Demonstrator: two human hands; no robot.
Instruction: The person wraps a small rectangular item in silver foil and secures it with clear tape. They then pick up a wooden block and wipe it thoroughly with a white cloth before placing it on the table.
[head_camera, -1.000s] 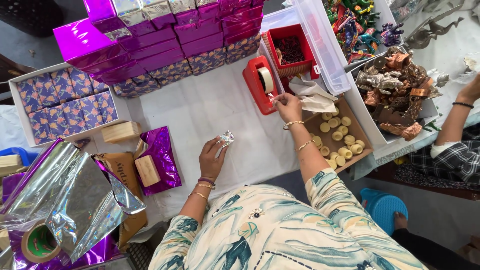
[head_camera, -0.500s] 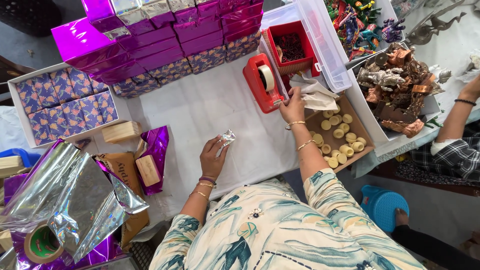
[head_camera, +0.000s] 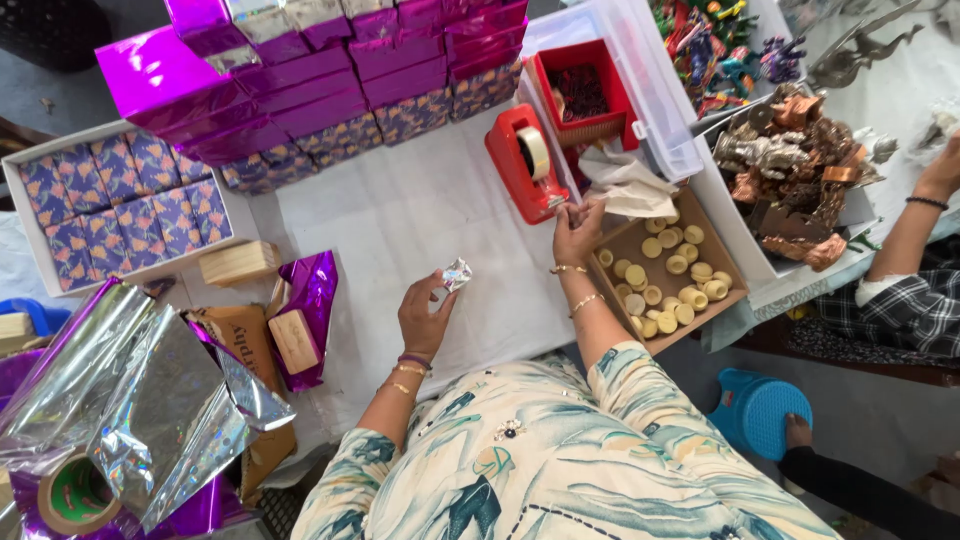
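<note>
The left hand pinches a small silver-wrapped piece between fingertips, lifted just above the white worktop. The right hand reaches away from it to the front edge of the red tape dispenser, fingers closed narrowly there, though whether they grip tape is too small to tell. Just beside that hand sits a cardboard box of pale round pieces. Purple foil boxes are stacked at the far side.

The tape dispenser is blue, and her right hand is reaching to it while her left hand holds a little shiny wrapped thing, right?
Not quite: the head view shows the tape dispenser is red. The right hand does reach to it, and the left hand holds the shiny wrapped piece.
</note>
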